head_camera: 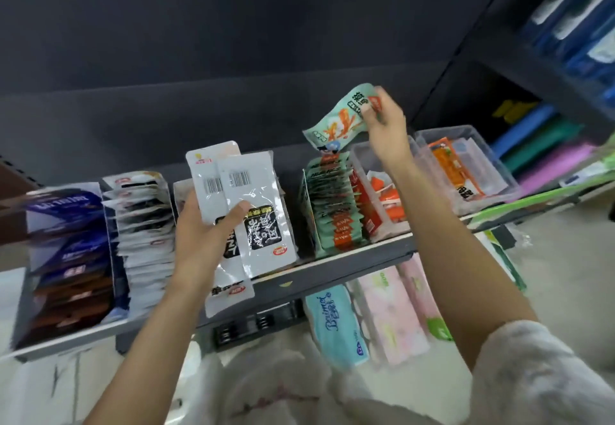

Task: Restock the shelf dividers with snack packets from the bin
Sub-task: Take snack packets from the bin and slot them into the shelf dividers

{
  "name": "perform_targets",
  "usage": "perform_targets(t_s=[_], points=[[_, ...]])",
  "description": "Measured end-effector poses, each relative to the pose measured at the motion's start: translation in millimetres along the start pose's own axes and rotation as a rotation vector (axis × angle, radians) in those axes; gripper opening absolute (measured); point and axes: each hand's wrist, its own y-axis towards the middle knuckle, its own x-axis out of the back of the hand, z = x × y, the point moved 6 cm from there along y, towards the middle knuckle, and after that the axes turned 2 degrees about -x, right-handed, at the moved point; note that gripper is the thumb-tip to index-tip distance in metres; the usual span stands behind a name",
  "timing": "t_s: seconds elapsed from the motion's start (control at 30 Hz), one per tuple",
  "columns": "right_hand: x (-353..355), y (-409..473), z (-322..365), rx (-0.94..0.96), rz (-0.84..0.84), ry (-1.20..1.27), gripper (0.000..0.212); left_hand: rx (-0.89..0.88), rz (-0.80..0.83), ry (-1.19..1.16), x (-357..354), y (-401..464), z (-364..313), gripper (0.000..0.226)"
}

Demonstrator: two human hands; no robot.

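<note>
The right hand (382, 125) pinches one green snack packet (336, 121) above a row of green packets (332, 205) on the grey shelf (332, 271). The left hand (203, 235) grips two white packets (246, 211). Two clear bins (466, 165) sit further right, by a dark wall (233, 42).

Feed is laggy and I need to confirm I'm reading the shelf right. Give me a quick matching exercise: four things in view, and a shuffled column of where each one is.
Things:
1. green packet
2. white packets
3. row of green packets
4. blue tissue pack

Places:
A. below the shelf
B. pinched in the right hand, above the shelf
C. standing in a shelf divider
D. held in the left hand, in front of the shelf

Pairs: 1-B, 2-D, 3-C, 4-A
</note>
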Motion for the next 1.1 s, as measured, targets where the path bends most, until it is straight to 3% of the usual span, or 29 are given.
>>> perform_targets(t_s=[0.13,0.3,0.5,0.7,0.9,1.03,1.1], points=[[-17,18,-18,-0.077,0.138,-0.001,0.024,0.001,-0.058,-0.027,-6,2,4,0.036],[-27,20,-16,0.117,0.326,-0.282,0.022,0.018,-0.094,-0.029,-20,7,9,0.036],[-27,21,-13,0.225,0.360,-0.298,0.020,0.003,-0.094,-0.016,-27,9,9,0.037],[-44,28,-19,0.022,0.436,-0.223,0.028,0.004,-0.113,-0.051,-25,9,11,0.037],[-51,17,-10,0.331,0.306,-0.410,0.024,0.007,-0.121,-0.051,-25,9,10,0.037],[-49,13,-12,0.347,0.449,-0.496,0.040,-0.006,-0.111,-0.020,-26,9,7,0.035],[-44,10,-9,0.398,0.440,-0.536,0.038,-0.007,-0.106,-0.022,-26,8,7,0.035]])
